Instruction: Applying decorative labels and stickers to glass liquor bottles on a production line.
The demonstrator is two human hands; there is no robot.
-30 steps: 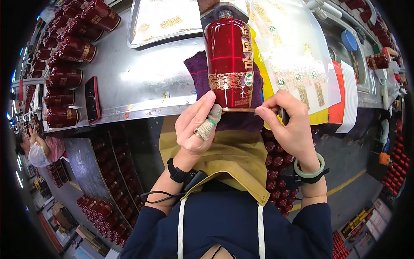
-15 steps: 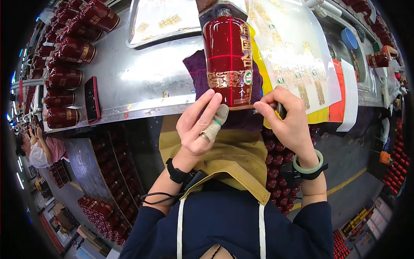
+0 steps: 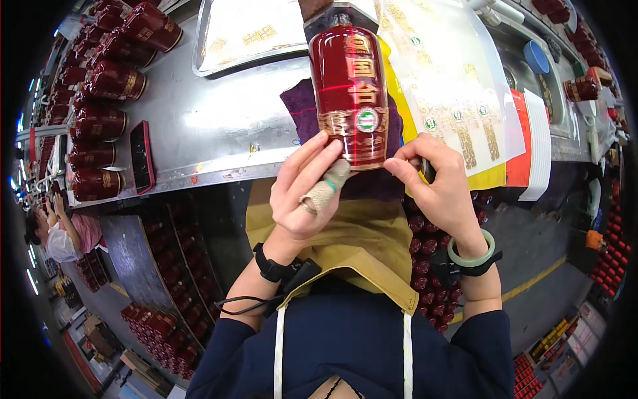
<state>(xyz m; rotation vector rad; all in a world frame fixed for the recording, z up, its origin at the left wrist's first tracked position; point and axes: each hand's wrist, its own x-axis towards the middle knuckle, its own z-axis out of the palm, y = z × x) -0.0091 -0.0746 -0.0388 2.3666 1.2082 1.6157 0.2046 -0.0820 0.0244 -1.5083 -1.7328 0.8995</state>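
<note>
A dark red bottle (image 3: 340,73) with gold characters, a gold patterned band and a round green-and-white sticker lies on a purple cloth (image 3: 303,106). Its neck points away from me. At its lower left side, the outstretched fingers of my left hand (image 3: 307,193) rest against the glass without wrapping round it. A knitted cover with a green band sits on one finger. My right hand (image 3: 438,186) is curled beside the bottle's base, thumb and forefinger close to its lower right edge. Something dark shows inside those bent fingers; its kind is hidden.
A white-lined tray (image 3: 199,56) holds gold decals. To the right, a translucent decal sheet (image 3: 458,86) overlaps a yellow one. Several red bottles (image 3: 100,123) line the left, near a red-edged phone (image 3: 141,156). A blue bowl (image 3: 537,58) stands far right; another person (image 3: 63,233) sits far left.
The bottle has rolled about its length, bringing the characters and round sticker leftward to face up. My left fingers have slid slightly along its side; my right hand has barely shifted.
</note>
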